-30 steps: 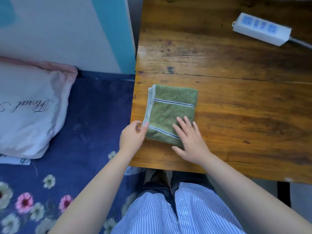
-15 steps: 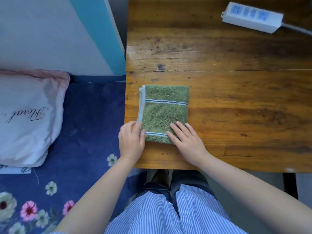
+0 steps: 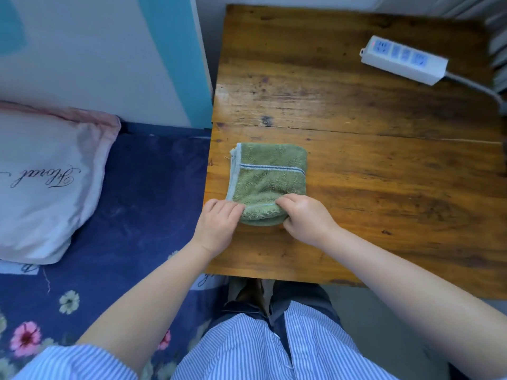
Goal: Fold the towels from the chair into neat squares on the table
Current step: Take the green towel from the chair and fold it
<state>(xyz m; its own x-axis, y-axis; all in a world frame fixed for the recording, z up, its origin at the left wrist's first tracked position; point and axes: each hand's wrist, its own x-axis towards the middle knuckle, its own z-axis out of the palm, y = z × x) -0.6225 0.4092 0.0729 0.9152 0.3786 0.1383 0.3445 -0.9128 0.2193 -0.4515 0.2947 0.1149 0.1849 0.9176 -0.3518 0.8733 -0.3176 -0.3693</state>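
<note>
A small green towel (image 3: 270, 179) with a striped band lies folded near the left edge of the wooden table (image 3: 370, 165). Its near edge is lifted and curled up off the wood. My left hand (image 3: 218, 223) pinches the towel's near left corner. My right hand (image 3: 304, 218) grips the near right corner, fingers curled over the raised edge. The chair is out of view.
A white power strip (image 3: 403, 60) with its cable lies at the table's far right. Left of the table is a bed with a dark blue floral sheet (image 3: 142, 204) and a pale pink pillow (image 3: 46, 182). A white and teal wall panel (image 3: 109, 56) stands behind the bed.
Both hands went from resting flat on the towel's near edge to gripping it, and that edge has lifted off the table.
</note>
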